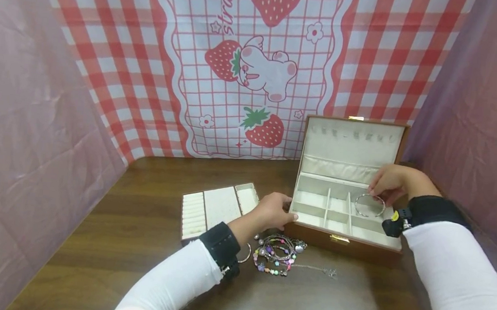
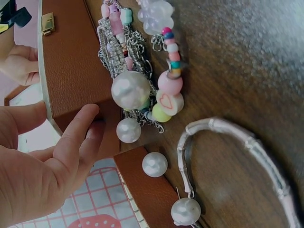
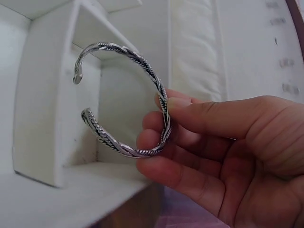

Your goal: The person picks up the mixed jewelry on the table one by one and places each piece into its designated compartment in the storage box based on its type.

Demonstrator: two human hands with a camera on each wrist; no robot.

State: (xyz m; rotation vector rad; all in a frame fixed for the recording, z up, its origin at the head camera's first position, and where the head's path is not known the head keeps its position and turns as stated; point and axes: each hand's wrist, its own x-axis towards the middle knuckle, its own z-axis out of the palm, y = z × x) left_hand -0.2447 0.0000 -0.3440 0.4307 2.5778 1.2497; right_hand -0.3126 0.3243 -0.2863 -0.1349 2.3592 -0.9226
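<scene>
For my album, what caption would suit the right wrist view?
Right hand pinches a twisted silver bangle over the white-lined jewellery box.

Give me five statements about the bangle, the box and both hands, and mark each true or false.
1. The right hand pinches a twisted silver bangle. True.
2. The jewelry box is closed. False: its lid stands open.
3. The left hand touches the box's front left corner. True.
4. The bangle is a closed ring. False: it has an open gap.
5. The bead bracelets lie inside the box. False: they lie on the table before it.
</scene>
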